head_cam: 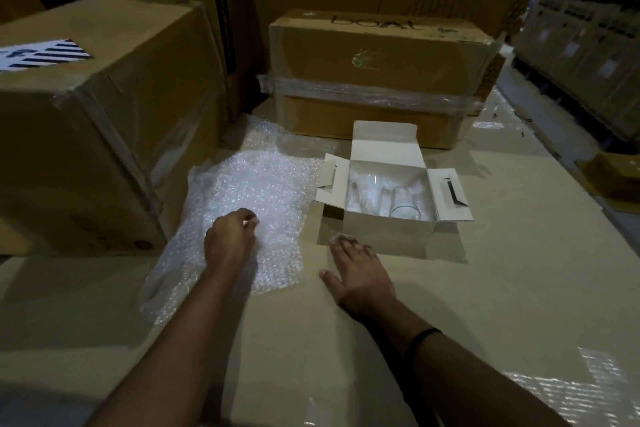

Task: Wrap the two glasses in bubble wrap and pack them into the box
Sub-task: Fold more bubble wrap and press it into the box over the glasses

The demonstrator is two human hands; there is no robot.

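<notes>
A small white box (388,229) stands open on a cardboard surface, its flaps spread. Inside lie two clear glasses: one (367,192) at the left, one (405,206) nearer the front right. A sheet of bubble wrap (263,184) lies flat to the left of the box. My left hand (230,239) rests on the bubble wrap with its fingers curled, pinching the sheet. My right hand (360,274) lies flat on the cardboard just in front of the box, fingers spread and holding nothing.
A large brown carton (97,121) stands at the left, touching the bubble wrap. A taped carton (381,76) sits behind the white box, with bigger cartons behind it. Stacked boxes (588,38) fill the right. The cardboard work surface (502,288) extends right and toward me.
</notes>
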